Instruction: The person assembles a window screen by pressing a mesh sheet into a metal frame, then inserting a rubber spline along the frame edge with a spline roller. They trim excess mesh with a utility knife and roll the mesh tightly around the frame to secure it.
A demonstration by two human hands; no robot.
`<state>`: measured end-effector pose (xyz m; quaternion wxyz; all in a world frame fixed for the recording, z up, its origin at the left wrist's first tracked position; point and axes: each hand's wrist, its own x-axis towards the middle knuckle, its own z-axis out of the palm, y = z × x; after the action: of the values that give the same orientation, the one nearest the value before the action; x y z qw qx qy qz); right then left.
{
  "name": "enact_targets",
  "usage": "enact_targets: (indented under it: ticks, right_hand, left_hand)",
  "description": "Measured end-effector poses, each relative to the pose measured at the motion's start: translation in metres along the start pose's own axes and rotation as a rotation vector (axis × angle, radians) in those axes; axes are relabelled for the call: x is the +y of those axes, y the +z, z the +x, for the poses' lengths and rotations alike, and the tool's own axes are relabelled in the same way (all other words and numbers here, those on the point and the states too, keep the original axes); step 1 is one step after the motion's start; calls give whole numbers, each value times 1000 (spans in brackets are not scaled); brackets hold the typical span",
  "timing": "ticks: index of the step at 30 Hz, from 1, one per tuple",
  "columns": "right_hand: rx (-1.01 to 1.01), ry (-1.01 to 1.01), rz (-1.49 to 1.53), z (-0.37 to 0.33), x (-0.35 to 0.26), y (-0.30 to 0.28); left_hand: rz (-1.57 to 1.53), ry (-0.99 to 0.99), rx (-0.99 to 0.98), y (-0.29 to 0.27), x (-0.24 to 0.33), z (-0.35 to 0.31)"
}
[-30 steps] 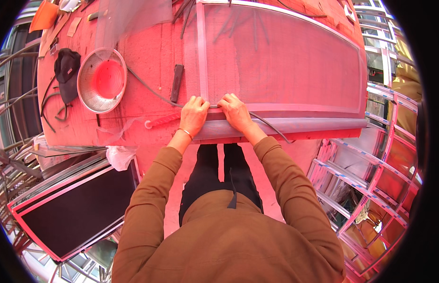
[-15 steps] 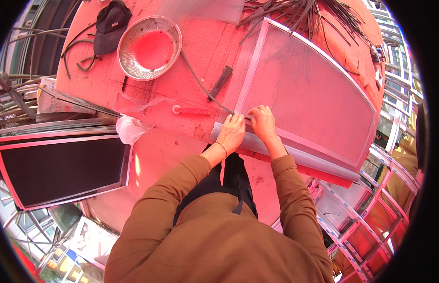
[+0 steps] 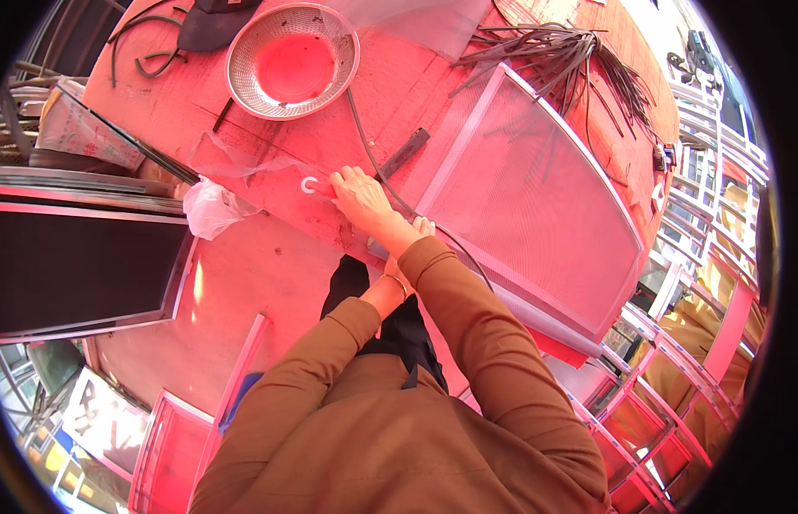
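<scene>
One hand (image 3: 362, 199) reaches roller tool (image 3: 316, 186), fingertips touching it.

Bare table (image 3: 270, 150) left of right hand (image 3: 362, 199), metal bowl (image 3: 292, 58) beyond, screen frame (image 3: 536, 193) right.

Matt red-tinted boards for the tabletop (image 3: 245, 120), rough-looking. Shiny perforated metal on the round bowl (image 3: 292, 58). Fine woven mesh, matt, stretched in a smooth pale metal screen frame (image 3: 536, 188). Dull black rubbery cord (image 3: 373, 146) and 1 heap of similar dark strips (image 3: 562, 60). Crinkled translucent plastic bag (image 3: 212, 206). Soft matt brown cloth on both sleeves (image 3: 468, 317).
</scene>
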<state>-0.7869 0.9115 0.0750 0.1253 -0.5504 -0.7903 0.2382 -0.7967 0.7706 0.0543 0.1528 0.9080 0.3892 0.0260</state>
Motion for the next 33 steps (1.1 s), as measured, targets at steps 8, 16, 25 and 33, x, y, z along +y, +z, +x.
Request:
enact_targets:
  ticks: [8, 16, 25, 33]
  right_hand:
    - [140, 408, 310, -125, 76, -125]
    - [-142, 264, 30, -225, 122, -115]
    - [-279, 166, -72, -203, 122, -109]
    - [-427, -11, -397, -179, 106, -99]
  left_hand:
    - [-132, -117, 4, -24, 12, 4]
    - [-94, -167, 71, -17, 26, 3]
    - [-141, -189, 69, -20, 25, 4]
    - [-220, -189, 100, -14, 18, 6]
